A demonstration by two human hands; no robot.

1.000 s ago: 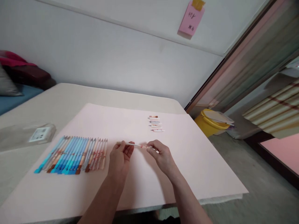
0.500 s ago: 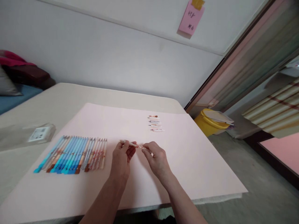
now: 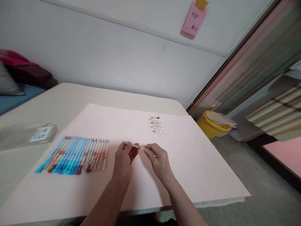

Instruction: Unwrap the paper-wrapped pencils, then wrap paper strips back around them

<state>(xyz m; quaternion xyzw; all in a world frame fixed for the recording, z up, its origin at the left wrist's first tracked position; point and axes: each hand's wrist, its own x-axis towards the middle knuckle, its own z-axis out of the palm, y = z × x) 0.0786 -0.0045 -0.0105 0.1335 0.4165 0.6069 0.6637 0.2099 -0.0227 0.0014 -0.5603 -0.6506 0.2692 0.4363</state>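
Above the pink sheet, my left hand [image 3: 124, 158] pinches a slim pale pen [image 3: 132, 144] near its left end. My right hand [image 3: 158, 158] is closed on the same pen's right end, with fingertips close to those of the left. The pen lies almost level between them, tilted slightly down to the right; fingers hide parts of it, and I cannot tell whether it is in one piece. To the left of my left hand lies a neat row of several pens [image 3: 76, 155] in blue, teal, grey, brown and cream.
The pink sheet [image 3: 199, 169] covers much of the table. Farther back is a short column of several small pens or pen parts [image 3: 156, 123]. A clear plastic bag [image 3: 16, 136] with a white label lies at left. A yellow bucket [image 3: 207, 127] stands beyond the right edge.
The view has shifted slightly. Both hands stay on the pen in nearly the same place, with the right fingers moved a little along or around its end.
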